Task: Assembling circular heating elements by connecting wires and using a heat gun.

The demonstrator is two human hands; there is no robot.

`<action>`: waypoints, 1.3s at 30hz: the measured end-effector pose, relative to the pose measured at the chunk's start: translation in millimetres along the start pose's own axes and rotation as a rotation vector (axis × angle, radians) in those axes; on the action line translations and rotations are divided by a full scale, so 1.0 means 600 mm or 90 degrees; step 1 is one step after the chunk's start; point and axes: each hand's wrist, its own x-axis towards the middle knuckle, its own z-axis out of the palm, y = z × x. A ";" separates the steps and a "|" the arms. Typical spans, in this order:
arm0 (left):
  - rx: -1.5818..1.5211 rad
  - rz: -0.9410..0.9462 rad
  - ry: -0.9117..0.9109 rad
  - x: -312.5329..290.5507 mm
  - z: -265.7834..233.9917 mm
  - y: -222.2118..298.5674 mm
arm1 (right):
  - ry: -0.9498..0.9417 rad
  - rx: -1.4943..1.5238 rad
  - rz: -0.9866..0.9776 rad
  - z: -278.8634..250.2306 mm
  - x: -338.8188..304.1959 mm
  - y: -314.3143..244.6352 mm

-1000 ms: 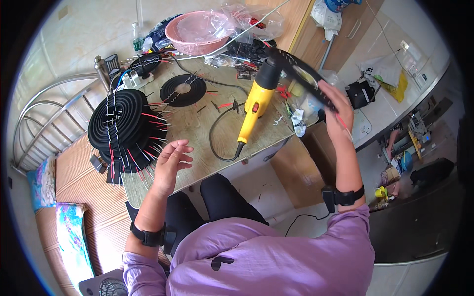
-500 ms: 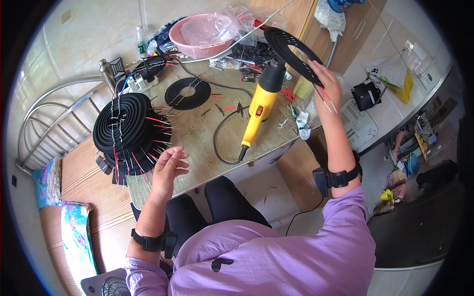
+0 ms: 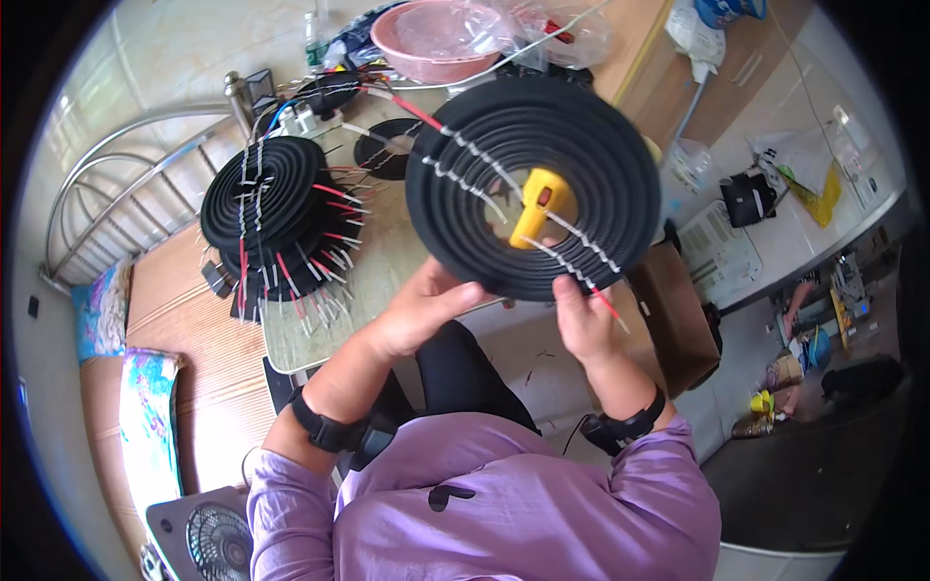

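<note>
A black ring-shaped coil disc (image 3: pixel 441 218) with concentric ridges is held up over the table, tilted with its broad side facing me. Twisted white leads with red sleeves cross it and stick out past its rim. My right hand (image 3: pixel 589 324) grips the lower right rim, thumb in front and fingers hidden behind. At the lower left rim, my left hand (image 3: pixel 421 312) has hold of the same disc, its fingers partly behind. Through the centre hole shows a yellow heat gun (image 3: pixel 528 223); the rest of it is covered. Left of it stands a stack of similar coil discs (image 3: pixel 276 165).
Another coil disc (image 3: pixel 373 155) lies on the wooden-topped table (image 3: pixel 300 351), partly hidden. Behind are a pink basket (image 3: pixel 436 66), plastic bags and a bottle (image 3: pixel 315 44). A cardboard box (image 3: pixel 683 324) is at the right, a fan (image 3: pixel 218 542) at the lower left.
The coil disc has come from the upper right to the middle, turned broad side toward me. My left hand has moved right and taken hold of its rim; the view has shifted slightly.
</note>
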 end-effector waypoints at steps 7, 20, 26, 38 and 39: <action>0.008 -0.053 0.101 -0.035 -0.077 0.030 | -0.266 0.005 0.141 -0.030 -0.008 0.040; 0.257 -0.036 -0.107 -0.027 -0.102 0.068 | -0.340 -0.071 0.176 -0.040 0.072 -0.046; 0.238 0.114 0.097 -0.028 -0.119 0.059 | 0.057 -0.059 -0.011 -0.127 0.074 -0.042; 0.133 0.043 0.208 -0.041 -0.150 0.024 | 0.257 -0.560 -0.253 -0.139 0.156 -0.049; 0.135 0.043 0.213 -0.042 -0.150 0.024 | 0.220 -0.605 -0.293 -0.136 0.161 -0.053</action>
